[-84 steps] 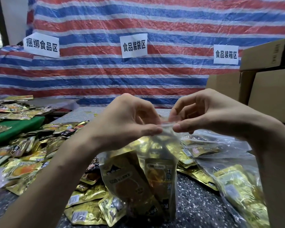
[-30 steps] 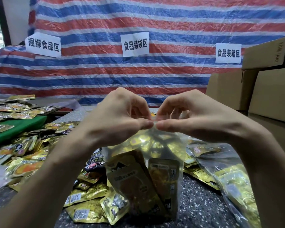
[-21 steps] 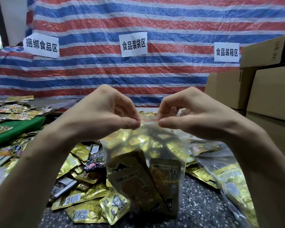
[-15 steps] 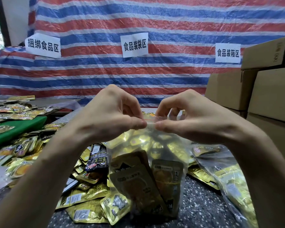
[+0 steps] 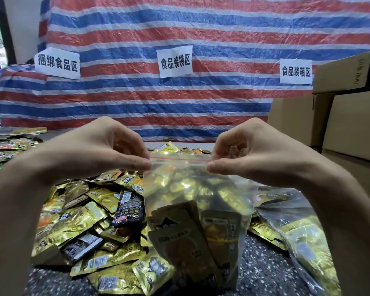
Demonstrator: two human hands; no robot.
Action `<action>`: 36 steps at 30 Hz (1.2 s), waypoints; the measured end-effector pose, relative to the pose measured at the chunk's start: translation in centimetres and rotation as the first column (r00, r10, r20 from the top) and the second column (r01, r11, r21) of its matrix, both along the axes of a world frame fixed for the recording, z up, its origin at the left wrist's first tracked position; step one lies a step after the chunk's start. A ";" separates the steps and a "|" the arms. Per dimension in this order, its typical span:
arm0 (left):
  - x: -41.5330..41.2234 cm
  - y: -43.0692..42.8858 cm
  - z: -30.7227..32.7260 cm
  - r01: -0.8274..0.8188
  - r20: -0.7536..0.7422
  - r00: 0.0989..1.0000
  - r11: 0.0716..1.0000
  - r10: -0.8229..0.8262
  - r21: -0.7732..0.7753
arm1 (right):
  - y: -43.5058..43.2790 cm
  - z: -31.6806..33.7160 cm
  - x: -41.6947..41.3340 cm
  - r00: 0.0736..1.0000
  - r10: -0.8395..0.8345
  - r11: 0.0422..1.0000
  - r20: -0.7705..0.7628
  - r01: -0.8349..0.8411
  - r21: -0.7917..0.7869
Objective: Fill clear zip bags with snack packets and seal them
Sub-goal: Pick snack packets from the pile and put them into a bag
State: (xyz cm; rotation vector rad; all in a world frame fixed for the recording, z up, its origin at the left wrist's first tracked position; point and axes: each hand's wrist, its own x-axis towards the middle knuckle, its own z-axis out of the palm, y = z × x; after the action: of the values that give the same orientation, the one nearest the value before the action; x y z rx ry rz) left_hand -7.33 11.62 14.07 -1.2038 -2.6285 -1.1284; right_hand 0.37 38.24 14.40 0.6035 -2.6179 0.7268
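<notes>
A clear zip bag (image 5: 197,201) stuffed with gold snack packets stands upright on the speckled table in front of me. Its zip strip with a red line runs across the top. My left hand (image 5: 98,150) pinches the strip's left end between thumb and fingers. My right hand (image 5: 252,154) pinches the right end the same way. The strip is stretched flat between both hands. Loose gold and black snack packets (image 5: 88,221) lie heaped to the left of the bag.
Another filled clear bag (image 5: 301,238) lies at the right. Cardboard boxes (image 5: 350,124) are stacked along the right edge. A striped tarp with paper signs (image 5: 174,61) hangs behind. More packets (image 5: 6,146) cover a surface at the far left.
My two hands have slid apart along the zip strip, from nearly touching at the middle out to the bag's two top corners. The strip now lies taut between them.
</notes>
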 end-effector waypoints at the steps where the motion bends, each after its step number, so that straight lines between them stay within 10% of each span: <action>1: 0.0 0.1 -0.1 0.008 -0.036 0.999 1.000 -0.008 0.007 | -0.1 0.0 0.1 1.000 -0.015 1.000 0.002 0.015 0.011; 9: 0.3 1.7 -0.4 0.095 -0.193 0.979 0.986 -0.068 0.139 | -2.6 -0.8 0.4 0.981 -0.161 0.967 -0.109 0.179 0.181; 36: 0.8 2.7 -0.8 0.239 -0.301 0.930 0.969 -0.209 0.066 | -3.2 -0.6 0.1 0.995 0.082 0.992 -0.053 -0.087 -0.097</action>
State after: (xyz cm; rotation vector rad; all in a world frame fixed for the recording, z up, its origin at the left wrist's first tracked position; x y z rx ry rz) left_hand -6.51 14.36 13.29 -1.5471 -2.2342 -1.0059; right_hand 0.43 35.01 13.82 0.6969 -2.5077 0.8514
